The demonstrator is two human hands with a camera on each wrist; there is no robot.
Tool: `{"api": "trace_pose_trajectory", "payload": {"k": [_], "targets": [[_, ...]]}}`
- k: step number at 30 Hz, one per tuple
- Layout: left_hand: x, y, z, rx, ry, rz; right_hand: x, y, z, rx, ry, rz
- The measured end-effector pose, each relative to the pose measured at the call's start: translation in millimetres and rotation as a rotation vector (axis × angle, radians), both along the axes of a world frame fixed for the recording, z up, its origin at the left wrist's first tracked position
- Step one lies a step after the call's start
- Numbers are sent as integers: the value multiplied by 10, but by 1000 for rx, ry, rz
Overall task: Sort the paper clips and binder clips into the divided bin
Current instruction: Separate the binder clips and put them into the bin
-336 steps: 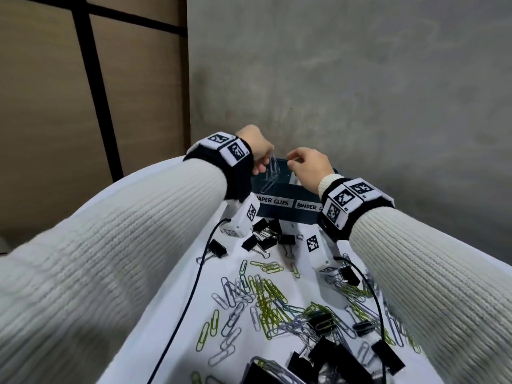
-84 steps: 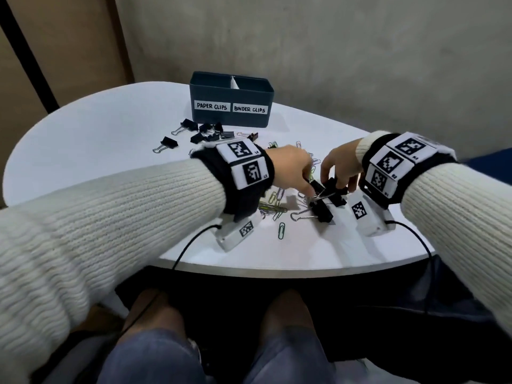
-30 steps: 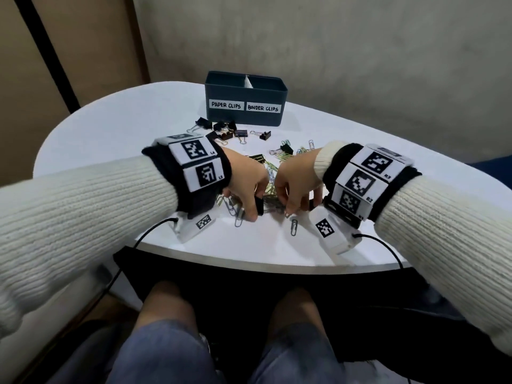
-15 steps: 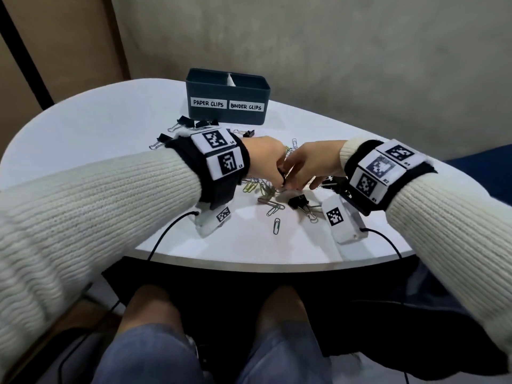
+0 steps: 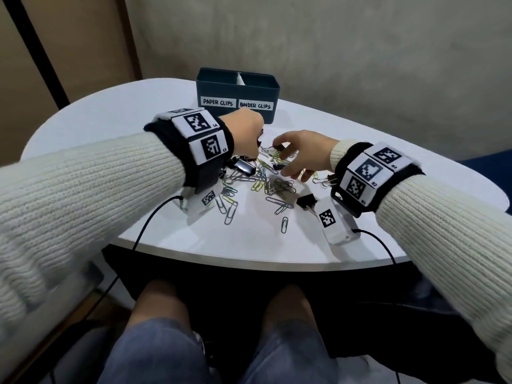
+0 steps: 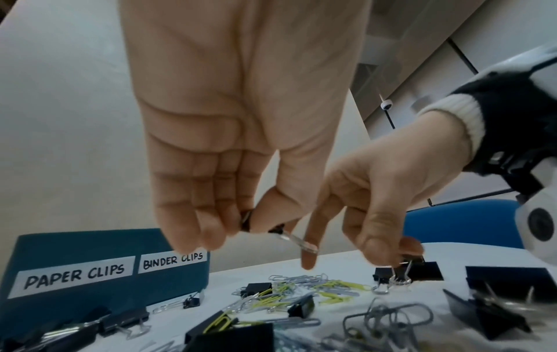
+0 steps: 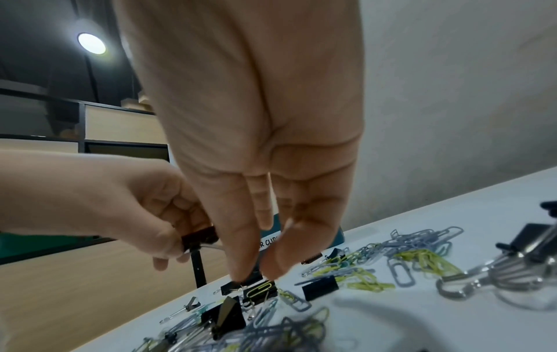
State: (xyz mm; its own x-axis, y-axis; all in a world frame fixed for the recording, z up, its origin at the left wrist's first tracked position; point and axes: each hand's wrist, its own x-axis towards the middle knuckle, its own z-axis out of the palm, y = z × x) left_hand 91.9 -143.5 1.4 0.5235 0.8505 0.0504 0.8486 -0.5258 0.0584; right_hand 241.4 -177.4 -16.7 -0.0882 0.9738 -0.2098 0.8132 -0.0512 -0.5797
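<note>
The dark teal divided bin stands at the table's far side, labelled PAPER CLIPS on the left and BINDER CLIPS on the right. In front of it lies a mixed pile of paper clips and black binder clips. My left hand hovers above the pile and pinches a small black binder clip, its wire handle pointing right. My right hand reaches down into the pile, its thumb and forefinger closed on a black binder clip that lies on the table.
The white round table has its near edge just behind my wrists. Loose paper clips and a binder clip lie near that edge. Cables run from both wrist cameras off the front. A blue chair stands at the right.
Half a second ago both hands met fingertip to fingertip above the pile. They have parted: the left keeps the small binder clip, and the right has dropped onto another clip.
</note>
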Motion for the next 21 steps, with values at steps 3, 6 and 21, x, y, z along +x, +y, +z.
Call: {"api": "trace_pose_trajectory", "payload": {"k": [3, 6, 21], "targets": [[85, -47, 14, -21, -111, -59, 1, 10, 11, 70, 101, -29], [180, -79, 13, -33, -213, -103, 88, 12, 34, 134, 13, -49], [56, 63, -165, -141, 408, -55, -39, 229, 39, 83, -670, 95]]}}
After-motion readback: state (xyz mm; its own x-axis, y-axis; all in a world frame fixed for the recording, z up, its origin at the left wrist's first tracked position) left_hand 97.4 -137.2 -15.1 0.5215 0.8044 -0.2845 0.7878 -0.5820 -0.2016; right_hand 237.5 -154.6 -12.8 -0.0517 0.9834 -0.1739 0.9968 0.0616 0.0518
